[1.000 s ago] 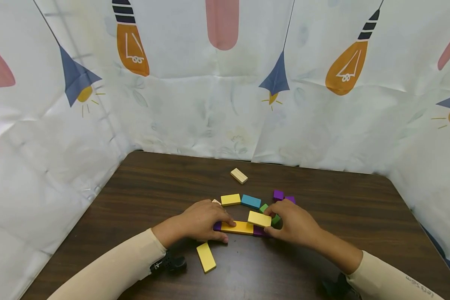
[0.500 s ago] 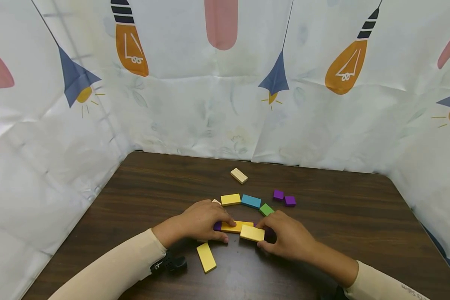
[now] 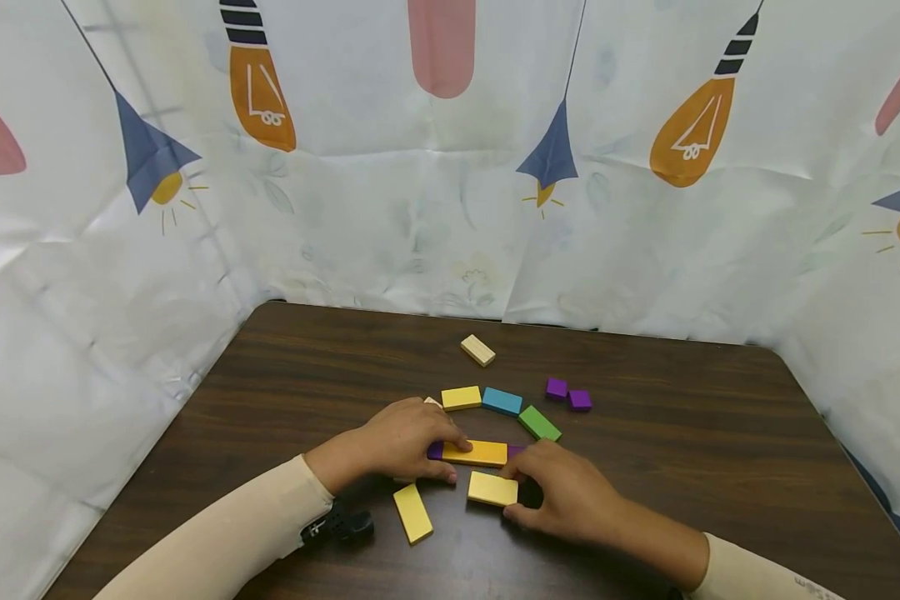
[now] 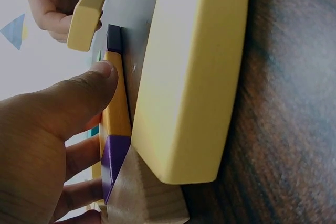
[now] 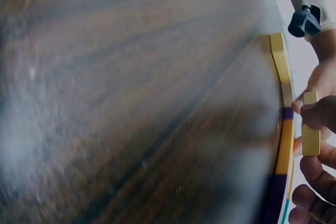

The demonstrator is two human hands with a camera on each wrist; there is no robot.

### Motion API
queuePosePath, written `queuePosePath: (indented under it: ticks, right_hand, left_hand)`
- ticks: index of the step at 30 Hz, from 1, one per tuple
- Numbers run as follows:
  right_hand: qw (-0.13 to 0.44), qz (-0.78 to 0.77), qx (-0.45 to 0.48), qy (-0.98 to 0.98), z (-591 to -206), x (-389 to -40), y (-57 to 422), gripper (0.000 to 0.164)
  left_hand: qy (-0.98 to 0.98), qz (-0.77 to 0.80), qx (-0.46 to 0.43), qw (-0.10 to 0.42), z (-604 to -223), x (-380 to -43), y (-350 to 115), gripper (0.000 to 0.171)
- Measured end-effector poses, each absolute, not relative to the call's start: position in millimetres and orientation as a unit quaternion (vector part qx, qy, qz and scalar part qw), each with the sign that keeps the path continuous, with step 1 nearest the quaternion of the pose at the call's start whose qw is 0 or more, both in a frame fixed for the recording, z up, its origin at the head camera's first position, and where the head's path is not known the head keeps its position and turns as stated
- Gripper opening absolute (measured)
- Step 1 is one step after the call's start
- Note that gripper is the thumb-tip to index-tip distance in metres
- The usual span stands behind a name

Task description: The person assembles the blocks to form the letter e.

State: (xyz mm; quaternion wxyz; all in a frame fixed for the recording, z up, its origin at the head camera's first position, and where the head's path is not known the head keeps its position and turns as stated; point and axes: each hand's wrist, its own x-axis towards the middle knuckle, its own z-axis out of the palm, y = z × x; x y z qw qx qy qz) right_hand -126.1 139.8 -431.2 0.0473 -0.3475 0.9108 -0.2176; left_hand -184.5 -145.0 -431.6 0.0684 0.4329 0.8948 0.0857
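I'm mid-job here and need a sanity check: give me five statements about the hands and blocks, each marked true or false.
1. The right hand pinches a pale yellow block. True.
2. The left hand holds the green block. False: the left hand has a fingertip on the orange block, and the green block lies apart from it on the table.
3. A purple block sits at each end of the orange block. True.
4. The blue block lies between two purple ones. False: the blue block lies between a second yellow block and the green block.
5. A bare-wood block lies beyond the blue block. True.
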Motion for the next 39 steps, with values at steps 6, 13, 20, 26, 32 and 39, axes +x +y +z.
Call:
queuePosePath:
  ticks: [6, 13, 20, 26, 32, 39]
  right_hand:
    - [0.05, -0.22, -0.358, 0.906, -434.1, -120.1, 135.8, 0.028]
    - [0.057, -0.221, -0.37, 0.9, -438.8, -114.0, 129.7, 0.027]
    - [0.061, -0.222, -0.371, 0.9, -440.9, -107.3, 123.1, 0.028]
    - [0.072, -0.214, -0.373, 0.9, -445.2, -103.3, 118.0, 0.028]
    - [0.079, -0.206, -0.384, 0.897, -448.8, -99.6, 114.0, 0.028]
    - [0.062, -0.197, -0.393, 0.896, -449.0, -94.3, 110.5, 0.028]
  left_hand:
    - [0.894, 0.085, 0.435, 0.07, -432.0, -185.2, -144.7, 0.041]
    - [0.895, 0.085, 0.433, 0.072, -431.7, -185.2, -144.8, 0.04]
    - [0.895, 0.085, 0.433, 0.07, -431.4, -185.3, -145.4, 0.041]
    - [0.895, 0.088, 0.431, 0.073, -431.2, -185.1, -145.7, 0.04]
    - [0.894, 0.091, 0.433, 0.07, -431.3, -185.3, -145.4, 0.04]
    - [0.893, 0.094, 0.435, 0.065, -431.3, -185.2, -145.2, 0.04]
